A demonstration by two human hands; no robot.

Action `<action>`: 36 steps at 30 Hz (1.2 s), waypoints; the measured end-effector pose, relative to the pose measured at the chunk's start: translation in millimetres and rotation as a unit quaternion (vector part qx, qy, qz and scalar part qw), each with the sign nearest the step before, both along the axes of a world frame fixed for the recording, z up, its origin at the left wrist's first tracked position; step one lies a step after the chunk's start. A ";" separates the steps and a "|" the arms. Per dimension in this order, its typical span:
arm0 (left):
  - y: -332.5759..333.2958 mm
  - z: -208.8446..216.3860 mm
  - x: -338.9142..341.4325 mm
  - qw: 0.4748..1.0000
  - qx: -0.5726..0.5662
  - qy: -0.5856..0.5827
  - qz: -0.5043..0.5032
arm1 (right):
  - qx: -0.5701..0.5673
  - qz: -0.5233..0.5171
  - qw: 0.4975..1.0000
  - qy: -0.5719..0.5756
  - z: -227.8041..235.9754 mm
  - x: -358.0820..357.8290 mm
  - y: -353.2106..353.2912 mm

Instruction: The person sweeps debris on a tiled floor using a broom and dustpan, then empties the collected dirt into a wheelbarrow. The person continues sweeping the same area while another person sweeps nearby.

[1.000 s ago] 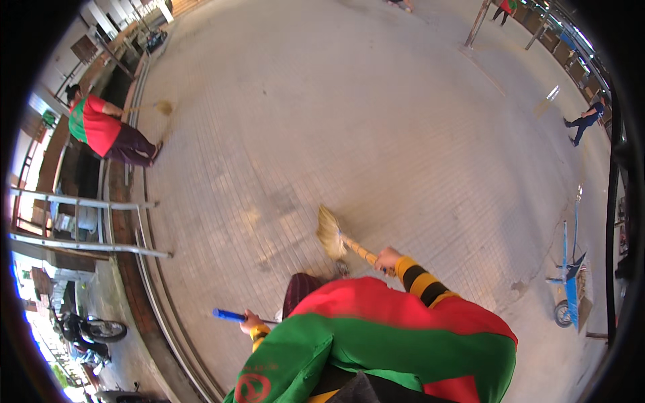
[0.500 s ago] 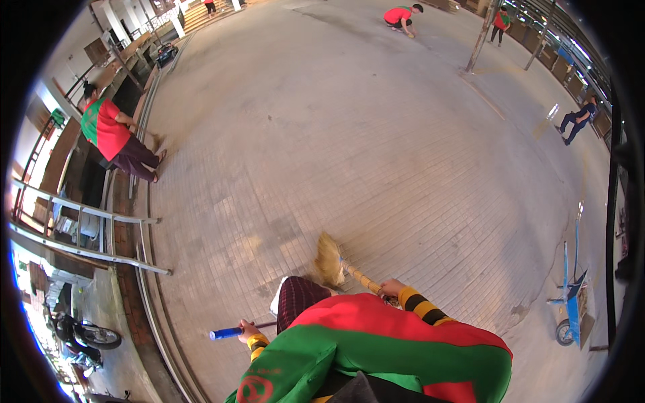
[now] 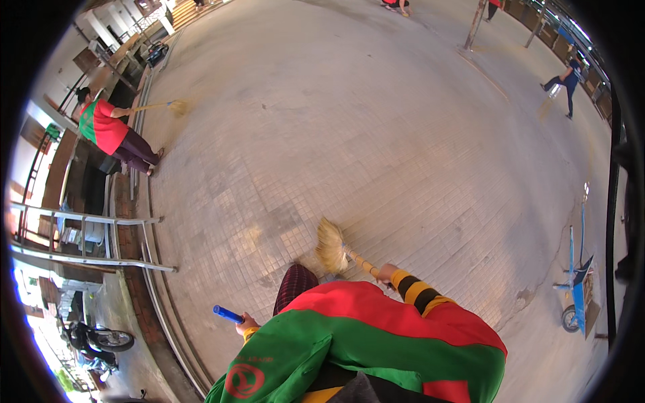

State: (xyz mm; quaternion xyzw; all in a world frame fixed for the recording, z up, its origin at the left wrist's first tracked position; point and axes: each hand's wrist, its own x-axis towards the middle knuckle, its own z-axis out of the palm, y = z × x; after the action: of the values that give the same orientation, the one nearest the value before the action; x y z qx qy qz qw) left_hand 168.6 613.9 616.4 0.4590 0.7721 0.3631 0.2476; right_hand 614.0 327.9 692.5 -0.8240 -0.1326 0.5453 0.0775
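Note:
In my right hand [image 3: 388,274] is the yellowish shaft of a straw broom [image 3: 332,247]. Its fanned bristles rest on the tiled floor ahead of my knee. My left hand [image 3: 247,324] is closed round a blue handle [image 3: 228,314] that sticks out to the left. My body hides the far end of that tool. One of my legs, in dark checked trousers [image 3: 294,289], shows between the two hands. Yellow-and-black striped sleeves cover my arms.
To the left, a person [image 3: 107,127] sweeps with a long-handled broom [image 3: 176,107]. A metal ladder [image 3: 121,220] juts over the floor edge, near a motorcycle [image 3: 101,339]. A blue wheelbarrow [image 3: 579,295] stands at right. Another person [image 3: 570,82] is beyond it; posts [image 3: 475,25] rise farther back.
My broom has swung slightly forward, and the blue handle has tilted and moved up. A pale object beside my knee is now out of sight. The person at left has extended a broom across the floor.

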 end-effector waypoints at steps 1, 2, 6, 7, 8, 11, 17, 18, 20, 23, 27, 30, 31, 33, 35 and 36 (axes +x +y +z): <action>2.2 0.4 2.7 1.000 0.003 -0.005 -0.010 | 0.039 0.014 0.998 -0.036 4.9 8.1 1.7; 2.3 5.5 3.8 1.000 -0.002 0.006 -0.004 | 0.024 0.030 0.997 -0.066 12.1 16.4 5.8; 10.6 7.1 18.3 0.996 -0.058 -0.059 -0.034 | 0.012 0.135 0.979 -0.154 18.2 55.2 34.3; 13.6 6.3 20.4 0.995 -0.063 -0.075 -0.032 | 0.008 0.137 0.972 -0.191 17.0 60.8 41.4; 16.9 5.4 22.8 0.993 -0.073 -0.086 -0.033 | 0.005 0.141 0.967 -0.214 16.9 65.3 47.3; 26.3 0.9 24.4 0.986 -0.086 -0.138 -0.040 | 0.029 0.126 0.958 -0.254 15.0 66.7 54.3; 70.7 -11.5 48.5 0.991 -0.054 -0.112 -0.041 | 0.048 0.043 0.966 -0.251 -2.7 17.3 5.0; 83.3 -10.5 59.0 0.988 -0.035 -0.138 -0.054 | 0.044 0.037 0.969 -0.241 -6.4 -2.3 -11.0; 114.2 -0.9 74.4 0.978 -0.059 -0.140 -0.141 | 0.034 -0.005 0.983 -0.181 -9.9 -49.1 -47.3; 156.2 12.2 102.4 0.965 -0.073 -0.157 -0.197 | -0.061 -0.154 0.974 -0.154 -3.0 -137.1 -96.9; 201.1 16.5 137.7 0.955 -0.107 -0.156 -0.231 | -0.150 -0.307 0.932 -0.121 9.6 -272.1 -117.5; 223.0 10.3 159.0 0.950 -0.128 -0.103 -0.266 | -0.188 -0.437 0.879 -0.031 0.4 -321.5 -114.6; 229.6 7.7 166.4 0.947 -0.130 -0.084 -0.281 | -0.185 -0.475 0.860 -0.008 -5.6 -325.1 -113.1; 238.7 2.4 180.2 0.940 -0.131 -0.056 -0.309 | -0.167 -0.547 0.820 0.034 -25.1 -310.8 -112.6; 252.7 1.6 193.4 0.925 -0.132 -0.010 -0.355 | -0.130 -0.622 0.768 0.082 -45.6 -279.8 -112.5; 261.5 2.5 200.2 0.918 -0.126 -0.024 -0.375 | -0.109 -0.657 0.737 0.111 -55.9 -261.3 -110.8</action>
State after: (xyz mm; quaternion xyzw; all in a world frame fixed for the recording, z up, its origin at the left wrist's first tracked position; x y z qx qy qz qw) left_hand 368.8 875.5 618.9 0.6709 0.5768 0.1541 0.4398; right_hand 352.7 217.1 636.6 -0.6428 0.5121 0.4570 0.3403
